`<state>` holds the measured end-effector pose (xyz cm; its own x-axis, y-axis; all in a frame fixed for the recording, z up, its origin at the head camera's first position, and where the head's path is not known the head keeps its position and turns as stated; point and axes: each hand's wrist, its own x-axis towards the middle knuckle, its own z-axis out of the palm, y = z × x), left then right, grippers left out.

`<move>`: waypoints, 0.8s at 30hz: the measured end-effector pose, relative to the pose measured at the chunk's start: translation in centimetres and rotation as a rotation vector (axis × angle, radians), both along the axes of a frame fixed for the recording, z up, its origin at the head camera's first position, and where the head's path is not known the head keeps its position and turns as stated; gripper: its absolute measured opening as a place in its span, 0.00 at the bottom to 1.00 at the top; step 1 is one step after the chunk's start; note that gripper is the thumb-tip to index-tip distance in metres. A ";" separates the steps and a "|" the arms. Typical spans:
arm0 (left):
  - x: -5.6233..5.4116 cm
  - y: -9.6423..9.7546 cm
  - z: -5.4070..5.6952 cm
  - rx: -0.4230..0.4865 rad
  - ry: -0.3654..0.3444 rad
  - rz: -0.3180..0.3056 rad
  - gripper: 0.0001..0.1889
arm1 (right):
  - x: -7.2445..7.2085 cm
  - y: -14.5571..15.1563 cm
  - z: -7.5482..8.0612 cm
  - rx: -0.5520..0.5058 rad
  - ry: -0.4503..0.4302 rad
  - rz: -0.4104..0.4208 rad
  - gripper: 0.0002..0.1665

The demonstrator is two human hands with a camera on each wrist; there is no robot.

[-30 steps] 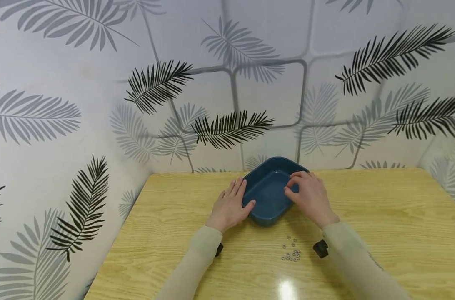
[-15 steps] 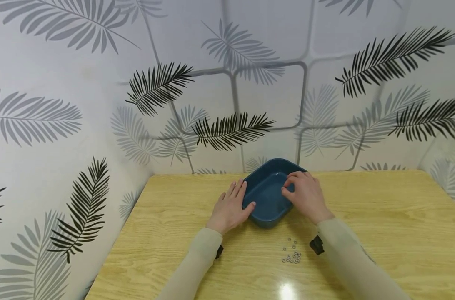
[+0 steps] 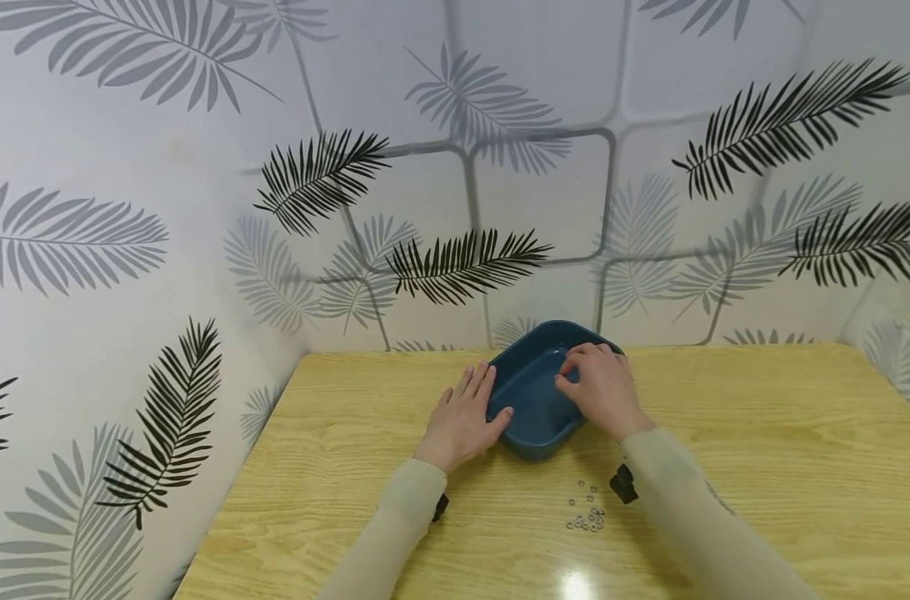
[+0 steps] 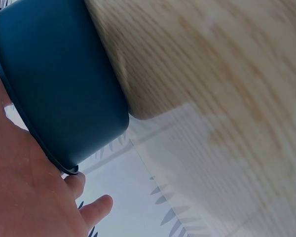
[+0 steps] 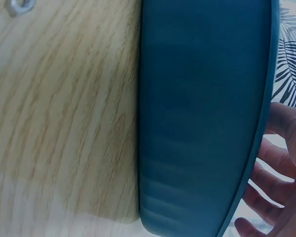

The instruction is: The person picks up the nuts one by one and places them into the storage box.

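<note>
Blue dish [image 3: 533, 392] sits on the wooden table [image 3: 762, 433] near the far wall, between my hands. My left hand [image 3: 462, 417] lies flat with straight fingers against its left rim, thumb on the near edge. My right hand [image 3: 601, 387] curls over the right rim, fingertips pinched together inside; since a second ago it has slid further left over the dish. Small metal nuts [image 3: 586, 510] lie nearer me.
</note>
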<state>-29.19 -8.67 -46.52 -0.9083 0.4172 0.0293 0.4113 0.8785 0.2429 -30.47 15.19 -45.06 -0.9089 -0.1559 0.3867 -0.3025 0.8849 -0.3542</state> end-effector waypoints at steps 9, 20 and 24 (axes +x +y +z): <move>-0.3 0.0 -0.3 -0.011 0.006 -0.001 0.40 | -0.8 -0.5 -0.4 0.058 -0.054 0.004 0.07; -0.3 -0.1 -0.3 -0.009 0.014 0.003 0.40 | -1.5 -1.0 -0.7 0.089 -0.118 0.016 0.07; -0.4 -0.1 -0.6 -0.009 0.010 0.001 0.40 | -1.4 -1.1 -0.9 0.104 -0.135 0.019 0.10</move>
<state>-29.56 -8.77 -47.10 -0.9086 0.4161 0.0348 0.4125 0.8813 0.2307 -31.90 14.05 -45.98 -0.9482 -0.2059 0.2419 -0.2748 0.9136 -0.2996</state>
